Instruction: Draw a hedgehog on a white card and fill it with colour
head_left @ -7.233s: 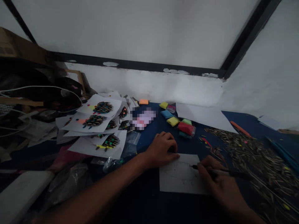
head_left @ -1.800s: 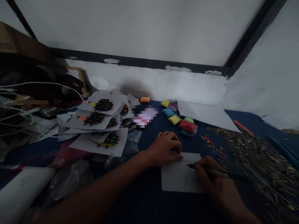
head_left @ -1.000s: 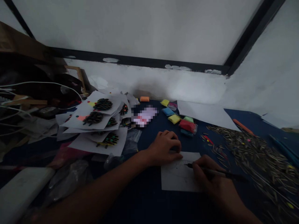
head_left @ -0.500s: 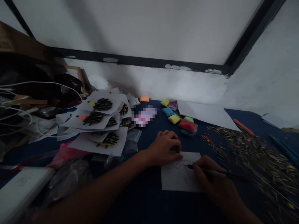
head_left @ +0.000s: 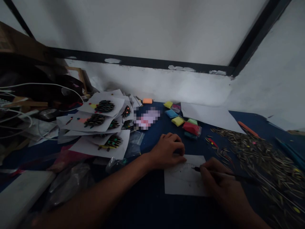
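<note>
In the lower centre of the frame, a small white sheet (head_left: 183, 187) lies on the blue desk (head_left: 143, 203). The right hand (head_left: 222, 184) pinches a pen (head_left: 225, 175), its tip at the drawn outline. The left hand (head_left: 168, 151), fingers loosely bent around nothing, rests at the sheet's upper-left corner.

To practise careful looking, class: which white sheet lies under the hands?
The small sheet: the left hand rests on its upper edge, and the right hand holds a pen over it. No hand touches the piled sheets or the large sheet behind.
</note>
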The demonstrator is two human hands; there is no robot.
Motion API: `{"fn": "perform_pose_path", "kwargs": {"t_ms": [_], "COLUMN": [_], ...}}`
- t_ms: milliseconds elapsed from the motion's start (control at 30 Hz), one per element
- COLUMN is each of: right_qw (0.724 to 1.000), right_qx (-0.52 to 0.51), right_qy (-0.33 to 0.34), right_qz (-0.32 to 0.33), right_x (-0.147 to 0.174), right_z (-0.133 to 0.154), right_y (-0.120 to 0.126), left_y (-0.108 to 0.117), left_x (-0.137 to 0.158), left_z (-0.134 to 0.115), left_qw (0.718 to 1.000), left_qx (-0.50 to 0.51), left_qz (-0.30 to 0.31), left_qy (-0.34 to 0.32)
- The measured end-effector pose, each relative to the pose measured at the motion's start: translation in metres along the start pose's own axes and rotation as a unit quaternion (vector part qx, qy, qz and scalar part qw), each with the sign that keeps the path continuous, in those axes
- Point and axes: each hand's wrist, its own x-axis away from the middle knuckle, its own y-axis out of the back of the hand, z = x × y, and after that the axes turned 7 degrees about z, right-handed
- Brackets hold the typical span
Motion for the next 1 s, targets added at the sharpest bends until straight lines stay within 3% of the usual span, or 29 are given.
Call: {"fn": "perform_pose_path", "kwargs": {"t_ms": [233, 1000], "right_qw": [0.999, 1.0], "right_qx": [-0.009, -0.008], "right_qy": [-0.023, -0.009], "right_qz": [0.031, 0.013], "right_x": [0.0025, 0.0015], "right_z": [-0.004, -0.0017], "right_y": [-0.0008, -0.0011], "left_y": [0.0004, -0.0004], "left_x": [-0.0004, -0.0002], "left_z": [-0.0011, 0.0006], "left_qw": [1.0, 1.0], "left_qx": [0.007, 0.017], "left_qz": [0.004, -0.01], "left_qy": [0.009, -0.002]}}
